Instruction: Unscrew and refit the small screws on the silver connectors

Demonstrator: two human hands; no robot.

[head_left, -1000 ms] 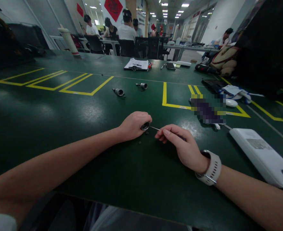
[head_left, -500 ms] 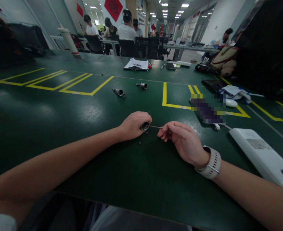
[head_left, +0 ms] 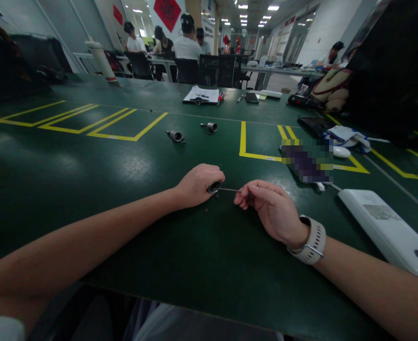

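My left hand (head_left: 200, 184) is closed around a metal cup-shaped part (head_left: 213, 188), its round opening facing right. Between the fingertips of my right hand (head_left: 265, 203) is a thin metal rod (head_left: 229, 190), whose far end reaches into that opening; what it touches inside is hidden. Two small rings lie on the green table below the left hand, a nearer ring (head_left: 206, 210) and a farther ring (head_left: 217, 196). Farther back rest two similar metal cup parts with shafts, a left one (head_left: 176, 136) and a right one (head_left: 212, 127).
A white power bank (head_left: 386, 232) lies at the right, cabled to a blurred-out phone (head_left: 304, 163). Beyond are a white mouse (head_left: 342, 152), a cloth (head_left: 349, 137) and a clipboard (head_left: 201, 94). Yellow tape (head_left: 243, 137) marks the table (head_left: 180, 260). Several people sit in the background.
The rod's angle has shifted slightly and the cup part has turned a little in my left hand. My right hand has moved very slightly; both grips stay the same.
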